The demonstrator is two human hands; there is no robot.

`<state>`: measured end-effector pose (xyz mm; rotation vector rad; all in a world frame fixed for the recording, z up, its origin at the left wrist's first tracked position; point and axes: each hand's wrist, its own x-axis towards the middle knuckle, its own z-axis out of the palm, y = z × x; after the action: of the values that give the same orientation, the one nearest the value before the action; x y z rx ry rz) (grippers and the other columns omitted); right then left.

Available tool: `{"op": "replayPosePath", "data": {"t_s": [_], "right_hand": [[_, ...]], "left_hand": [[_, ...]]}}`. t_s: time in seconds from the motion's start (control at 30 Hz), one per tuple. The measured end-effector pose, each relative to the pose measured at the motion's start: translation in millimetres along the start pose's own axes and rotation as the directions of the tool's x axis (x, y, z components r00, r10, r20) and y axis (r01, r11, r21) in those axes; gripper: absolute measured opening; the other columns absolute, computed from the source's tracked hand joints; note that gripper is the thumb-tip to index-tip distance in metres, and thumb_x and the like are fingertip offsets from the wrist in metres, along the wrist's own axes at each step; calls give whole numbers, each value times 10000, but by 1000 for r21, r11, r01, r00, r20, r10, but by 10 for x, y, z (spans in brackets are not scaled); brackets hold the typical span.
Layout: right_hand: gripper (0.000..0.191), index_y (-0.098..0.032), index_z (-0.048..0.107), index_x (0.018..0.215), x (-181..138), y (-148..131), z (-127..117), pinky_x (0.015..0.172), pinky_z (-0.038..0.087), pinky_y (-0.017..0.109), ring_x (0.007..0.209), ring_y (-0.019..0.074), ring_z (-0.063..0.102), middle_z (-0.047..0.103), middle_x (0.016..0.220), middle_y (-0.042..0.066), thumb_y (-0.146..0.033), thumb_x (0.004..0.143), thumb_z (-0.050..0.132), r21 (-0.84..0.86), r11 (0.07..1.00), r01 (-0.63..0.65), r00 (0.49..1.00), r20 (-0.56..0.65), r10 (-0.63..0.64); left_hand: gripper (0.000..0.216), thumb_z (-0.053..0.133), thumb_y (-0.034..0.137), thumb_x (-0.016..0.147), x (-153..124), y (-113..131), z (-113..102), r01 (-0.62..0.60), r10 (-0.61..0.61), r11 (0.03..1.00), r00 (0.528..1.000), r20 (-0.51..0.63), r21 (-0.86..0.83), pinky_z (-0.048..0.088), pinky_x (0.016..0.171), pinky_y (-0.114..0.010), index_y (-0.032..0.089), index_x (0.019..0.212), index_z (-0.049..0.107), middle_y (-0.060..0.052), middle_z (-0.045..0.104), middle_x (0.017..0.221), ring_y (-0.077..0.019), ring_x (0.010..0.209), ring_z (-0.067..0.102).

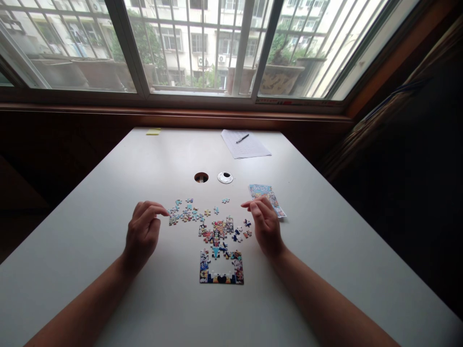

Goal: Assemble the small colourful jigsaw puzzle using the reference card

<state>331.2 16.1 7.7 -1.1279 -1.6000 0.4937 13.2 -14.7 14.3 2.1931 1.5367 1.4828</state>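
Head view: your left hand (142,234), fingers curled and holding nothing, hovers beside loose puzzle pieces (186,213). Your right hand (265,224), likewise empty, hangs near the part-built puzzle (221,267) mid-table (108,193). Risk: a careless sweep scatters pieces.

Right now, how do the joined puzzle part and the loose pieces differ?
The joined part forms one block with straight outer edges; the loose pieces lie scattered and separate. The joined part sits nearer the person, between the forearms; the loose pieces lie farther, by the left hand. Both are colourful and rest on the table.
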Motion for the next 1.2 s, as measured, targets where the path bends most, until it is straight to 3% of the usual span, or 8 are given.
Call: {"op": "replayPosePath", "data": {"t_s": [0.73, 0.97, 1.2], "right_hand": [[336, -231, 730, 916, -1, 31, 6, 826, 456, 386, 897, 212, 572, 596, 913, 42, -328, 1029, 428, 17, 1000, 15, 1000, 3, -15], [333, -233, 729, 917, 3, 34, 6, 825, 458, 386, 898, 208, 572, 598, 911, 37, -317, 1031, 428, 17, 1000, 18, 1000, 8, -18], [332, -231, 726, 915, 3, 38, 4, 820, 459, 389, 898, 210, 572, 598, 910, 39, -317, 1031, 427, 19, 1000, 15, 1000, 12, -15]], "left_hand": [[310, 402, 10, 869, -7, -23, 37, -19, 20, 1000, 999, 50, -17, 475, 826, -375, 196, 873, 650, -44, 622, 929, -203, 919, 588], [397, 376, -67, 776, 5, -13, 60, -23, 26, 998, 999, 47, -55, 494, 712, -315, 191, 882, 659, -38, 630, 927, -171, 847, 595], [346, 426, -48, 815, -7, -39, 61, -56, 56, 998, 997, 51, -2, 496, 757, -348, 197, 879, 662, -41, 633, 911, -195, 894, 600]]}}
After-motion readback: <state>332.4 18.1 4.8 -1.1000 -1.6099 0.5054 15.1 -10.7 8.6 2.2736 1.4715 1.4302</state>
